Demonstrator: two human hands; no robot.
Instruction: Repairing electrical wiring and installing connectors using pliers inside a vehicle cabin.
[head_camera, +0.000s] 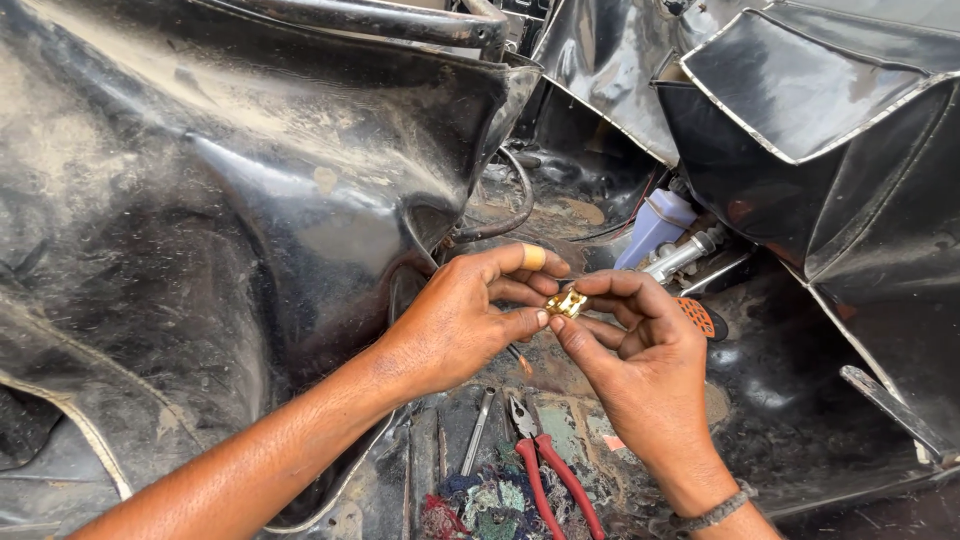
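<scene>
All around me it's dusty black sheet-metal panels (250, 200) with bare shiny edges, daylight glaring off them, and a grimy, rust-stained floor (560, 215) underneath.

Clip (567, 302) between both hands, pliers (545, 470) below, bottle (655, 225) behind

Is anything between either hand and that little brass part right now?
Nothing visible. The left hand and right hand both pinch the small brass part directly at their fingertips, above the red-handled pliers.
</scene>
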